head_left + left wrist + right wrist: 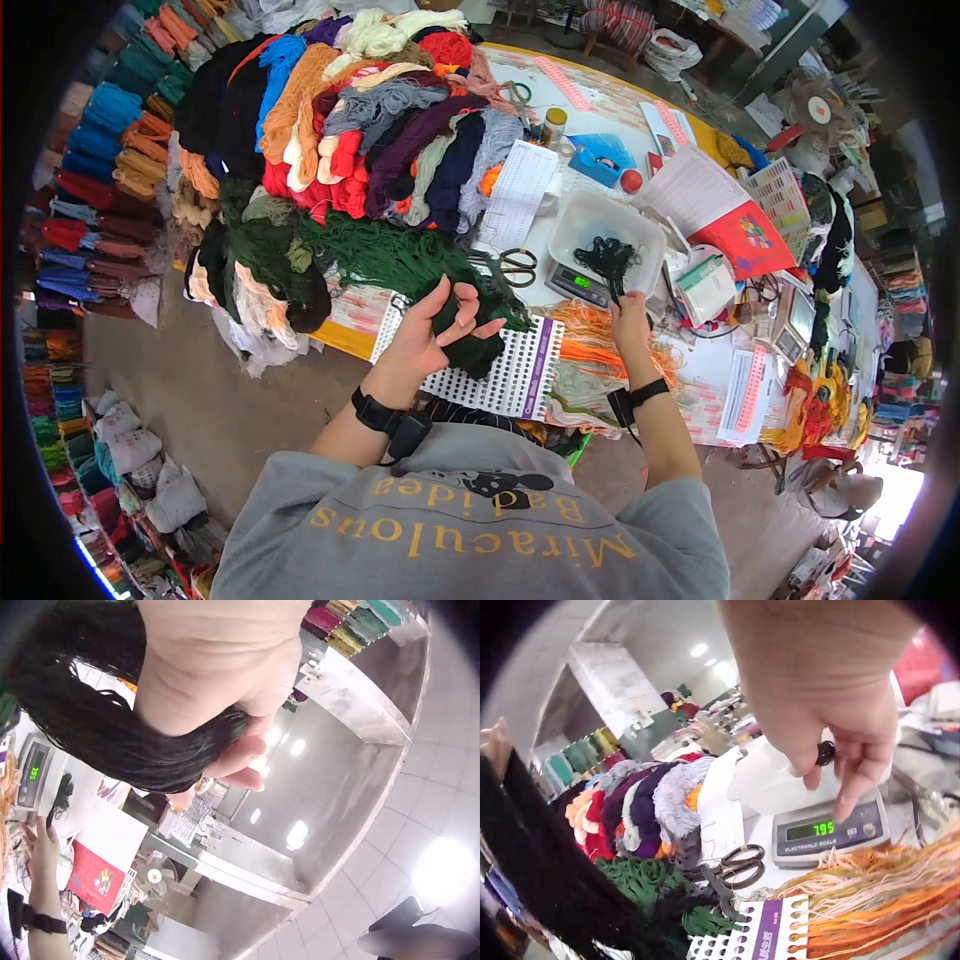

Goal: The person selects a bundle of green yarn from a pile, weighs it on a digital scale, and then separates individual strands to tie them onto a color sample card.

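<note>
My left hand holds a thick, very dark green yarn hank. The hank loops through the hand, and its lower part hangs over a white punched card with a purple edge. At the table's middle, my right hand pinches one end of a small dark yarn bundle. The rest of that bundle lies in a white plastic tub. Under the tub is an electronic scale with lit green digits. In the right wrist view only a dark tuft shows at the fingers.
Black-handled scissors lie left of the scale. A big heap of coloured hanks fills the table's left side, with green yarn in front. Orange strands spread before the scale. A red booklet and papers lie right.
</note>
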### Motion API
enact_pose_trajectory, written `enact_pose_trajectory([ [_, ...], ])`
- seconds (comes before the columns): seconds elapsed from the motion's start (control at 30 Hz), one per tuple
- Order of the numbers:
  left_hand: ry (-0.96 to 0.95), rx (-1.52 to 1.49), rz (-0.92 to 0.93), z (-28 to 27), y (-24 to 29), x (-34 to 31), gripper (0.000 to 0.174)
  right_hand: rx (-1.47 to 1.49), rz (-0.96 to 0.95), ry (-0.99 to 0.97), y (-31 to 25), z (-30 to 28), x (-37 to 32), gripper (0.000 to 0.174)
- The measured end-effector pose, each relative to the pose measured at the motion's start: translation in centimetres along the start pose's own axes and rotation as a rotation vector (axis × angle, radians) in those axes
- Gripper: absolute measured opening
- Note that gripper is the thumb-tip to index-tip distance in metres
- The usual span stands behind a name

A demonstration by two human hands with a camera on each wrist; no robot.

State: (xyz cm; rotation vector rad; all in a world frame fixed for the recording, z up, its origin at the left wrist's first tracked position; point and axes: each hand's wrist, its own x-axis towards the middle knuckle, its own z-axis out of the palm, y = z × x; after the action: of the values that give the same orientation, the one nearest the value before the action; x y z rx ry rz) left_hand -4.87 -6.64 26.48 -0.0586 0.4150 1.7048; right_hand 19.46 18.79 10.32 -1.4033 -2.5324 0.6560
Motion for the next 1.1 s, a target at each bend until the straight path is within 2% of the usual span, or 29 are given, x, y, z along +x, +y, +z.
enact_pose_trajectory([
  [0.03,-0.021,-0.040,-0.026,0.3,-0.5,0.2,0.038,-0.025,-0.053,0.122,-1.7,-2.0,-0.6,0.021],
  [0.07,-0.048,-0.014,-0.034,0.2,-1.0,0.5,0.038,-0.015,-0.256,0.324,-2.7,-3.0,-0.7,0.020],
  [0.1,-0.068,-0.039,-0.059,0.8,-1.5,0.6,0.039,-0.021,-0.264,0.326,-4.3,-4.4,-1.2,0.020],
  [0.17,-0.106,-0.064,-0.103,1.1,-2.7,0.9,0.039,0.554,-0.050,-0.171,-9.0,-8.1,-2.8,0.020],
  [0.23,-0.141,-0.095,-0.127,2.0,-3.7,0.7,0.040,0.625,-0.061,-0.378,-15.2,-12.5,-5.9,0.023],
  [0.27,-0.171,-0.124,-0.154,2.3,-4.0,0.6,0.040,0.610,-0.134,-0.483,-16.9,-14.0,-7.2,0.024],
  [0.3,-0.177,-0.123,-0.154,2.4,-4.4,0.4,0.040,0.593,-0.206,-0.587,-18.1,-15.0,-8.5,0.025],
  [0.33,-0.176,-0.128,-0.182,2.3,-4.7,0.1,0.041,0.589,-0.210,-0.584,-18.9,-15.8,-9.5,0.025],
  [0.4,-0.246,-0.113,-0.194,2.4,-5.2,-0.2,0.043,0.503,-0.269,-0.807,-19.9,-16.7,-11.1,0.023],
  [0.5,-0.232,-0.102,-0.099,3.5,-6.2,-1.0,0.044,0.457,-0.366,-0.734,-17.9,-15.2,-12.1,0.020],
  [0.53,-0.282,-0.107,-0.101,3.0,-6.2,-1.1,0.045,0.438,-0.358,-0.602,-17.5,-14.9,-12.4,0.017],
  [0.57,-0.284,-0.107,-0.090,3.1,-6.4,-1.3,0.045,0.434,-0.368,-0.605,-17.5,-14.8,-12.5,0.017],
  [0.63,-0.131,0.128,0.020,3.9,-6.9,-1.9,0.045,0.470,-0.409,-0.123,-18.1,-15.4,-13.0,0.016],
  [0.67,-0.244,0.237,0.063,3.3,-7.2,-1.9,0.046,0.508,-0.404,-0.126,-18.4,-15.8,-13.2,0.015],
  [0.77,-0.230,0.343,0.004,5.0,-8.0,-2.7,0.046,0.648,-0.511,-0.176,-19.3,-14.9,-13.8,0.014],
  [0.83,-0.264,0.417,-0.003,5.1,-8.7,-2.8,0.048,0.648,-0.486,-0.156,-19.5,-14.6,-14.2,0.013],
  [0.97,-0.238,0.512,0.061,5.6,-9.1,-3.2,0.051,0.618,-0.459,-0.150,-18.6,-14.3,-14.2,0.010],
  [1.03,-0.108,0.489,0.045,6.2,-9.3,-3.4,0.054,0.656,-0.475,-0.117,-17.8,-14.6,-14.0,0.009],
  [1.1,-0.128,0.468,0.019,6.1,-9.4,-3.3,0.055,1.112,-0.010,-0.488,-17.4,-15.2,-14.0,0.008],
])
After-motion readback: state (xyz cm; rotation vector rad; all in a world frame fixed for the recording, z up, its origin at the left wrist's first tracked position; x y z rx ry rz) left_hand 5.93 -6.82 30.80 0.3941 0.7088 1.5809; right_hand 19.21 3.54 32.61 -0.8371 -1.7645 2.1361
